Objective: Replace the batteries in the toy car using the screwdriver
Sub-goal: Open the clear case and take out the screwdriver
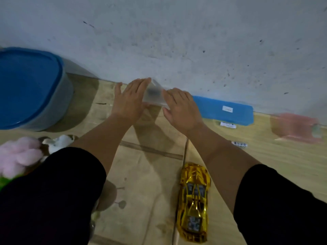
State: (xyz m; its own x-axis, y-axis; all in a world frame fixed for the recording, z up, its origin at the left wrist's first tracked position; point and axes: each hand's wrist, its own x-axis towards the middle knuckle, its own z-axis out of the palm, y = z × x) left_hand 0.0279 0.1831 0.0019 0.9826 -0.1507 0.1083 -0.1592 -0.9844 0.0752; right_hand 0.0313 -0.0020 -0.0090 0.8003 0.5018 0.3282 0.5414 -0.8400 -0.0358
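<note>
Two hands: left hand point(130, 99) and right hand point(179, 108), fingers straight, press a blurred clear box point(153, 94) between them.
Toy car point(194, 202): gold, at 5 o'clock on the floor point(150, 183).

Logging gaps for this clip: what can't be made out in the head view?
- Translucent box: motion-blurred between left hand and right hand; contents unreadable.
- Red object: blurred, unidentifiable.
- Blue case: label too small.
- Screwdriver: not seen.
- Toy car: underside hidden, lying roof-up.
</note>
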